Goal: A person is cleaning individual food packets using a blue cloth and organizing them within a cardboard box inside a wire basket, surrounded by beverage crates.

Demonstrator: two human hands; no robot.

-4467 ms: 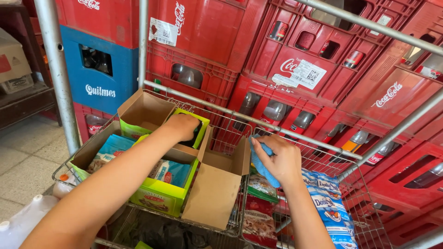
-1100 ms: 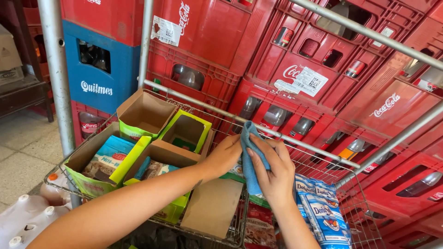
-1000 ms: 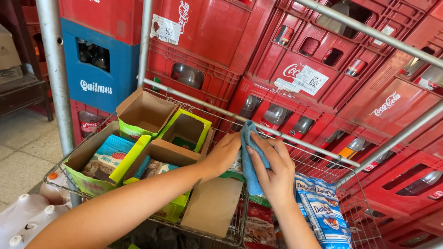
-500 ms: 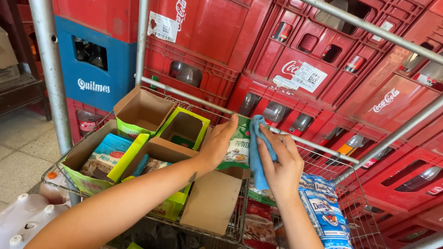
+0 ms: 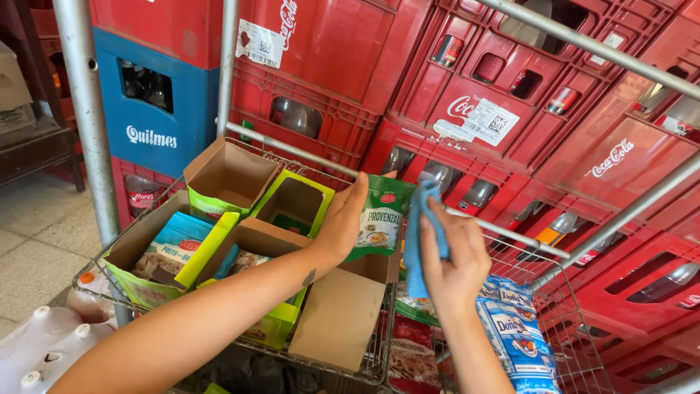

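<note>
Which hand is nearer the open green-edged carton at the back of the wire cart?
Left. The left hand holds a green packet just right of the carton; the right hand, gripping a blue cloth, is farther right.

Two bare arms and hands, seen from above.

No sleeves, gloves, rings or watch are worn on the parts shown. The left hand [image 5: 345, 222] is seen from its back, with a small dark mark, perhaps a tattoo, on the forearm just below the wrist. The right hand [image 5: 453, 257] is also bare, and its forearm is unmarked. Fingernails are kept short and unpainted where visible.
</note>
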